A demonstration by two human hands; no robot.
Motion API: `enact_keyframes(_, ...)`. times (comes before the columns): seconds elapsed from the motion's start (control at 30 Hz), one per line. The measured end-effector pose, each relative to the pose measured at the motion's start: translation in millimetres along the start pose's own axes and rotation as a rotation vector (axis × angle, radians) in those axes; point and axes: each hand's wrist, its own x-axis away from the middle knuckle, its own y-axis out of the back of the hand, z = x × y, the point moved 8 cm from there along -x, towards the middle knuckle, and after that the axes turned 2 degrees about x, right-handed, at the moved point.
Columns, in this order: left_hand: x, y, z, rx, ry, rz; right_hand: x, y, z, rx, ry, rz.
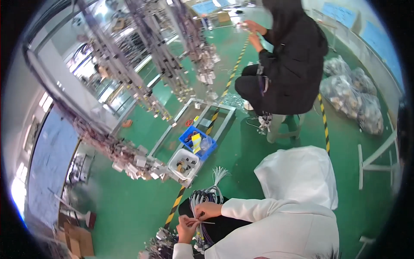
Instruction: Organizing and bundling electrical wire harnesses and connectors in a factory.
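A bundle of grey, white and dark wires (203,198) lies across black-trousered legs, its white ends fanned out on the far side. Over it, my left hand (186,228) and my right hand (208,210) meet, both in white sleeves and with fingers closed. A thin pale strip (208,222), like a cable tie, sticks out to the right from between the fingertips. The left fingers pinch it; the right fingers bend in against the bundle, and what exactly they grip is partly hidden. More wires with connectors (160,245) hang beside my left hand.
A white bin (171,165) and a blue bin (214,150) of small parts stand on a metal frame (230,113). Wire harnesses (129,162) hang at the left. A person in black (297,60) sits ahead. Clear sacks (345,93) lie right; a white hood (297,175) is nearer.
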Motion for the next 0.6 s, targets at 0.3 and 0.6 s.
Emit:
enact_keyframes(0.3, 6, -3, -8, -0.067, -0.034, -0.140, 0, 6, 5, -0.002, 0.026, 0.025)
enact_keyframes(0.6, 23, -6, -25, -0.353, -0.243, -0.405, 2, 2, 12, 0.012, -0.001, -0.073)
